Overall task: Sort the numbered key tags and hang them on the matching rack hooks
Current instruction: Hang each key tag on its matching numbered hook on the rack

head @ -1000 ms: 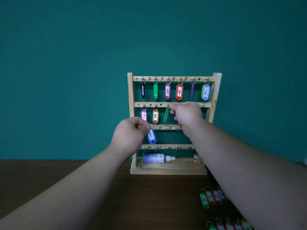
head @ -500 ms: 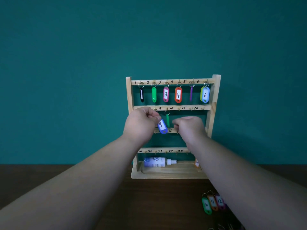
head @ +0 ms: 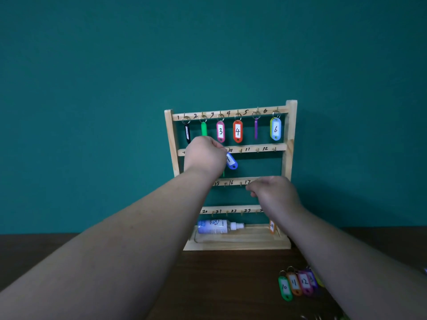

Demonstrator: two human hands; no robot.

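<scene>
A wooden key rack (head: 290,144) stands against the teal wall, its rails numbered by hand. Tags 1 to 6 hang along the top rail, among them pink tag 3 (head: 220,131), orange tag 4 (head: 237,131) and lime tag 6 (head: 275,129). My left hand (head: 204,155) pinches the ring of the blue tag 9 (head: 231,160) at the second rail, near the hook marked 9. It hides tags 7 and 8. My right hand (head: 272,192) hangs in front of the third rail, fingers loosely curled, holding nothing.
Loose tags lie on the dark table at lower right: green 10 (head: 284,288), orange 11 (head: 294,284), pink 12 (head: 305,282) and others behind my right forearm. A white bottle (head: 216,226) lies in the rack's base tray, and an orange tag 24 (head: 272,226) hangs beside it.
My left hand has carried blue tag 9 up from the third rail to the second rail. My right hand has left the second rail and dropped down to the right.
</scene>
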